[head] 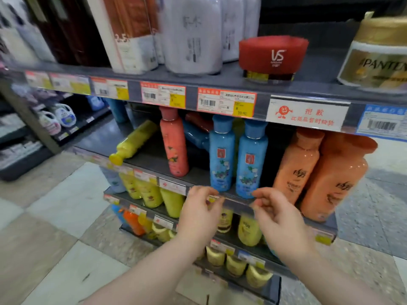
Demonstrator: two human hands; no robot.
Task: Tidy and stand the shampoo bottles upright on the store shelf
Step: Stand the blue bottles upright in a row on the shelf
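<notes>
1. Middle shelf [154, 160], at centre frame, carrying the shampoo bottles.
2. Two orange bottles [319, 172] upright at 3 o'clock.
3. Two blue bottles [236, 157] upright at centre, touching.
4. Pink bottle [175, 142] upright at 10 o'clock of those.
5. Yellow bottle [132, 142] lying tipped at 9 o'clock, cap outward.
6. Left hand [199, 213] and right hand [278, 216] at 6 o'clock, empty, fingers loosely curled, just below the blue pair.
</notes>
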